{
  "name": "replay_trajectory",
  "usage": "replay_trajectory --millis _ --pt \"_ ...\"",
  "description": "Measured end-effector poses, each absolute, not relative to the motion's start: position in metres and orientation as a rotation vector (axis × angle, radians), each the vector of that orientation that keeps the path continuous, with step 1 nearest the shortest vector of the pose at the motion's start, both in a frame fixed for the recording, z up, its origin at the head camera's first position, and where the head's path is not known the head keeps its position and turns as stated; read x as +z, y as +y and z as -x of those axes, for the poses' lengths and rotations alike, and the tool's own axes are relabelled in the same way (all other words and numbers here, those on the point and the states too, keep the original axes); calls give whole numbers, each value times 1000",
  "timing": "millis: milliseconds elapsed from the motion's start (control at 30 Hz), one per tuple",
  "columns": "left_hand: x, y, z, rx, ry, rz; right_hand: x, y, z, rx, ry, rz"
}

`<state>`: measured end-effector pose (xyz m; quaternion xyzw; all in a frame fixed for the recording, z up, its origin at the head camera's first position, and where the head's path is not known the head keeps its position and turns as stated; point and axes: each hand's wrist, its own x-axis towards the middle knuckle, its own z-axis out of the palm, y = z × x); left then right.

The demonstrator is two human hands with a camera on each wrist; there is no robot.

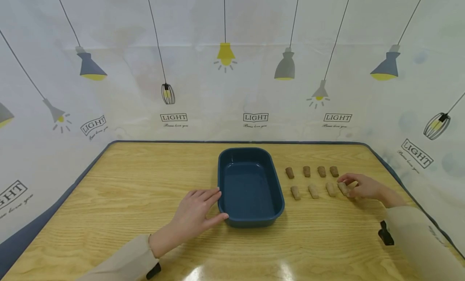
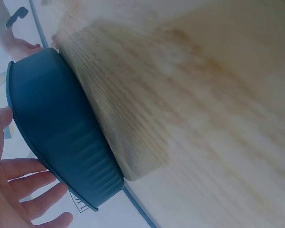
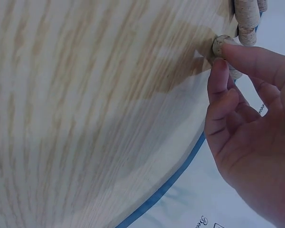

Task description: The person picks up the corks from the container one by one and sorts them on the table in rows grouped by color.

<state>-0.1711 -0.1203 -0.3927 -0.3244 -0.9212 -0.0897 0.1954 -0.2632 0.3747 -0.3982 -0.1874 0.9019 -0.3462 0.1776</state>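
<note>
A deep blue rectangular dish [image 1: 250,221] with rounded corners stands on the wooden table, nothing inside it. My left hand [image 1: 192,210] rests against the dish's left rim, fingers fairly straight and thumb near the front corner; the left wrist view shows the fingertips along that rim. To the right of the dish lie two rows of corks: darker brown ones [image 1: 306,171] behind, pale ones [image 1: 313,191] in front. At the right end of the front row, my right hand [image 1: 363,187] pinches a pale cork [image 3: 220,46] between thumb and index finger, at table level.
The wooden table [image 1: 138,172] has a dark blue edge at the back and sides. Behind it hangs a pale cloth backdrop [image 1: 203,71] printed with lamps. The brown cork at the row's right end [image 1: 334,171] lies close to the right fingertips.
</note>
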Motion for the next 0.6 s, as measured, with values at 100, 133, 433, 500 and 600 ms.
replay_trajectory --millis 100,133,433,500,600 --pt "-392 -120 171 -254 -2580 909 -399 375 264 -977 2553 541" --pt "-392 -121 171 -253 -2580 908 -399 375 265 -974 2554 543" --pt "-392 -121 172 -238 -2573 905 -398 375 267 -966 2552 514" --pt "-392 -120 172 -240 -2571 907 -397 376 266 -966 2547 501" --pt "-392 -120 172 -235 -2567 909 -393 376 265 -976 2530 483"
